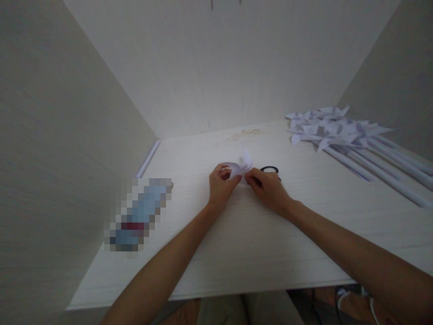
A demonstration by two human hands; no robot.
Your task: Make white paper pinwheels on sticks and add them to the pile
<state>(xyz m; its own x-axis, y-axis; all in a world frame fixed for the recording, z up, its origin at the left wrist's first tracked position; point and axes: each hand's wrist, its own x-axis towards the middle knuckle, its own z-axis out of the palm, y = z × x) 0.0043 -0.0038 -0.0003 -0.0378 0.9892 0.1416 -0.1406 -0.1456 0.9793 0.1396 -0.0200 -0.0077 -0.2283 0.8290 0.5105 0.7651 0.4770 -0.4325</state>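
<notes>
A white paper pinwheel (pixel 246 161), its blades curled, is held just over the middle of the table. On its left side my left hand (pixel 221 183) is closed, thumb and fingers pinching the paper. My right hand (pixel 270 189) pinches the pinwheel near its lower centre with closed fingertips. Partly hidden behind the right hand lies a pair of scissors, of which a black loop handle (pixel 269 169) shows. The fingers cover part of the paper where they meet.
Several paper pinwheels (pixel 333 128) on rolled white paper sticks (pixel 392 174) are piled at the right. One paper roll (pixel 148 159) lies along the left wall. A blurred-out bluish object (pixel 145 210) rests at the left. Walls enclose the white table (pixel 203 266) on three sides.
</notes>
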